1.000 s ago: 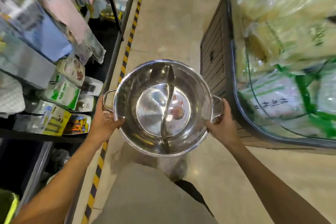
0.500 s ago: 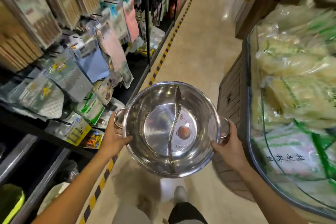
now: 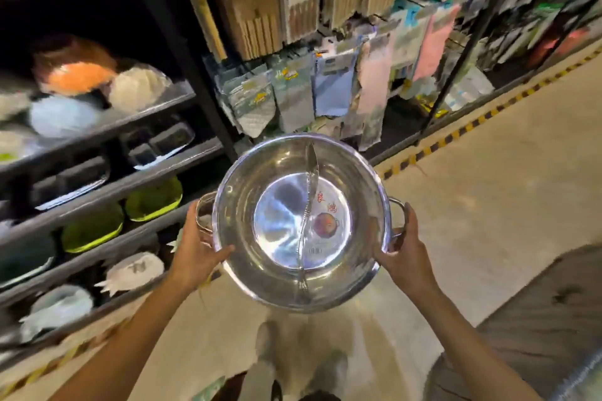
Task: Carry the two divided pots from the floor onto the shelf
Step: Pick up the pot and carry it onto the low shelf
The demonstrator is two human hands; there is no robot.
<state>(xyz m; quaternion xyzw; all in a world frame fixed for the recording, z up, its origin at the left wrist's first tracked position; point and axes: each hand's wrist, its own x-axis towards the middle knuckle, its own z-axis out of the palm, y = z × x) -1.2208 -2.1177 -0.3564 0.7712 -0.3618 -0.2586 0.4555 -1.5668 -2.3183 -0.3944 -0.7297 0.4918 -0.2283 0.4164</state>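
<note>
A shiny steel divided pot (image 3: 260, 192), split by a wavy wall down its middle and with a sticker on its bottom, hangs level at waist height in the centre of the view. My left hand (image 3: 195, 247) grips its left loop handle. My right hand (image 3: 402, 247) grips the right loop handle. The pot is held in the aisle just in front of a dark metal shelf (image 3: 107, 185) on the left. Only this one pot is in sight.
The shelf tiers carry green trays (image 3: 153, 198), black trays (image 3: 159, 143) and wrapped bowls (image 3: 65, 114). Hanging packets of cloths and chopsticks (image 3: 325, 52) fill the rack behind the pot. A yellow-black striped line (image 3: 456, 133) edges the tan floor. A wooden display corner (image 3: 537, 319) stands at right.
The view has swung left, away from the aisle and the bin of green packets, and now faces the shelving. The pot stays in both hands, now close to the shelf.
</note>
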